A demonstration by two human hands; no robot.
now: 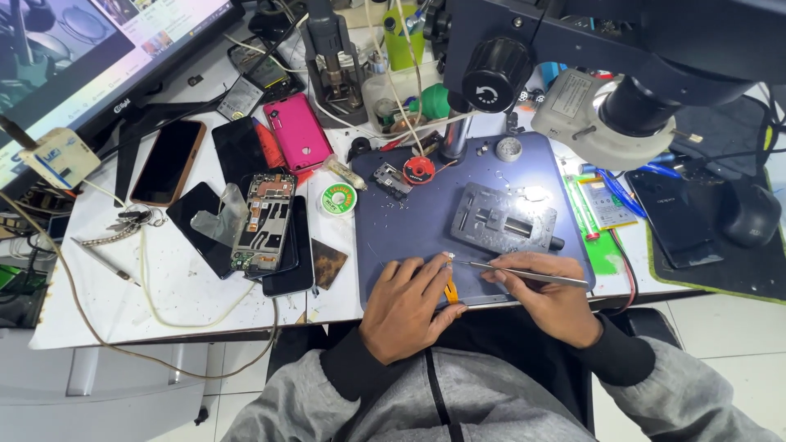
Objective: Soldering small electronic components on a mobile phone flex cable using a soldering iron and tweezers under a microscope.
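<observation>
Your left hand (407, 307) pinches one tiny chip (449, 257) between its fingertips at the near edge of the dark blue mat (409, 225). Your right hand (550, 299) is clamped on one pair of tweezers (524, 274), their tip touching that chip. On the mat, beyond your hands, sits one grey metal fixture (503, 219). Left of the mat lie one opened phone (264, 221), one pink phone (298, 131) and two dark phones.
</observation>
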